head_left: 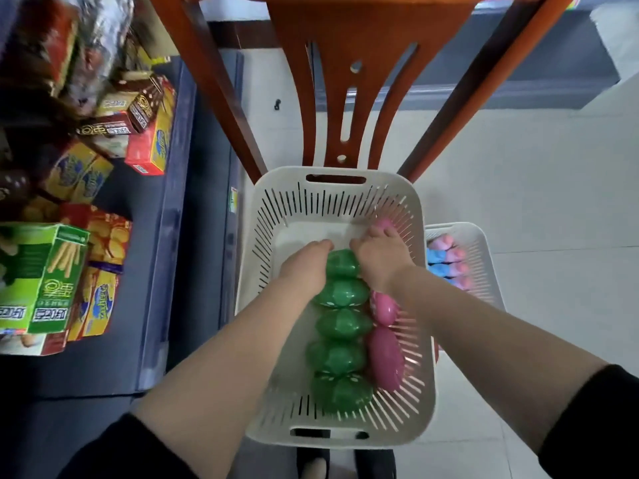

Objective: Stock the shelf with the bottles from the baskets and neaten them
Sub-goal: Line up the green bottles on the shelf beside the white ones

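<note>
Hands first: our left hand (304, 262) and right hand (380, 257) both reach into the white basket (332, 440) on the wooden chair (345, 63). They flank the farthest of the green bottles (340, 323), which lie in a row beside the pink bottles (385, 354). We cannot tell whether either hand actually grasps it; fingers are hidden. A second basket (477, 236) sits lower right, and the shelf (166, 236) of snack boxes (41, 281) stands left.

Two bare forearms end in bare hands — left hand (306, 262), right hand (378, 254) — with black sleeves (594, 423) pushed up toward the elbows.
</note>
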Motion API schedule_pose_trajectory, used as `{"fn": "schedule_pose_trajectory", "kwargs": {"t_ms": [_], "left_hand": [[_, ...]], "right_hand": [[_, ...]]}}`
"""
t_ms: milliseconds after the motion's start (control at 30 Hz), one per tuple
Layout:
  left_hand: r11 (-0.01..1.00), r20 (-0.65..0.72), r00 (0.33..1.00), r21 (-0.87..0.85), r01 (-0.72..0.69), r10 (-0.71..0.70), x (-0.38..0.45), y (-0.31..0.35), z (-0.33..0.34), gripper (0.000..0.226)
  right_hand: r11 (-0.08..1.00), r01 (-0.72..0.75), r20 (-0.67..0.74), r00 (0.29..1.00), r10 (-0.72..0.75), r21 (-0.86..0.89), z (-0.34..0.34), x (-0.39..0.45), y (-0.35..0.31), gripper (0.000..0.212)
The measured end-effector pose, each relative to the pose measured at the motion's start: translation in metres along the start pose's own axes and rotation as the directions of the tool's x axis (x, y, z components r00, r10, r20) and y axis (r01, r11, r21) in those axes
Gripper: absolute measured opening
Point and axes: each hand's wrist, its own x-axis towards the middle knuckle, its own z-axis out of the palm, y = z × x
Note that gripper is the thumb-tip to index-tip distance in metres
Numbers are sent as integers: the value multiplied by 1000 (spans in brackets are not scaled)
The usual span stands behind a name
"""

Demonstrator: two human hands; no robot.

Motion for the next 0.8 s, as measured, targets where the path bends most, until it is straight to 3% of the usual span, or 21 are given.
{"fn": "schedule_pose_trajectory", "kwargs": {"t_ms": [100,233,367,467,633,800], "left_hand": [[998,21,1000,-66,9,-7,21,-8,13,53],[980,-1,1000,-198,5,-5,33,-15,24,54],[951,-50,999,-309,-5,-11,30,-20,22,56],[935,-99,995,-354,-20,-16,17,-20,2,61],[922,-243,970,-372,-104,11,-30,-3,-61,56],[874,-424,905,-428,-231,32,-107,26,-129,50]], "right_hand": [[999,51,37,998,-51,6,9,12,5,30],[995,66,42,997,-69,75,15,22,10,38],[989,79,-17,997,-78,124,14,20,12,44],[959,92,-105,992,-66,269,-2,9,16,48],[704,142,-194,981,-5,696,-71,-31,21,54],[559,209,-261,965,14,802,-159,-82,22,51]]}}
